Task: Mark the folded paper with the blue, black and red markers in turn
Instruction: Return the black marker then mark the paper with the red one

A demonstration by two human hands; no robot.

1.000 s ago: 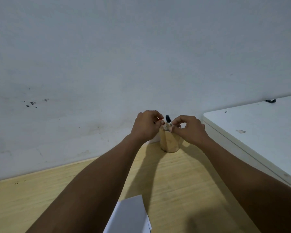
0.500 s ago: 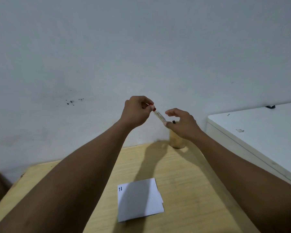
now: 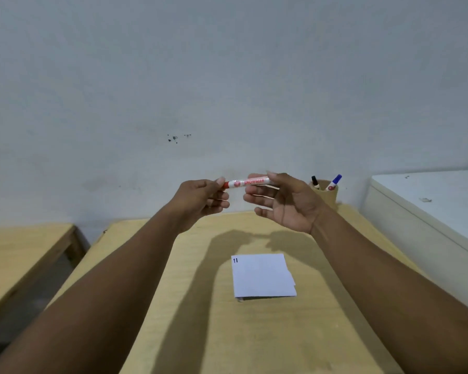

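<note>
Left to right: the left hand (image 3: 200, 197) pinches the red cap end of the red marker (image 3: 247, 182), held level above the wooden surface (image 3: 200, 333); the right hand (image 3: 284, 203), at the marker's 3 o'clock, pinches the white barrel between thumb and fingers, its palm loosely open, a two-handed grip that probably serves to pull off the cap. The folded paper (image 3: 262, 276) lies at 6 o'clock beneath, two dark strokes in its far-left corner. At 3 o'clock, the holder (image 3: 326, 194) keeps the black marker (image 3: 315, 182) and blue marker (image 3: 334, 182) upright, seemingly finished with.
</note>
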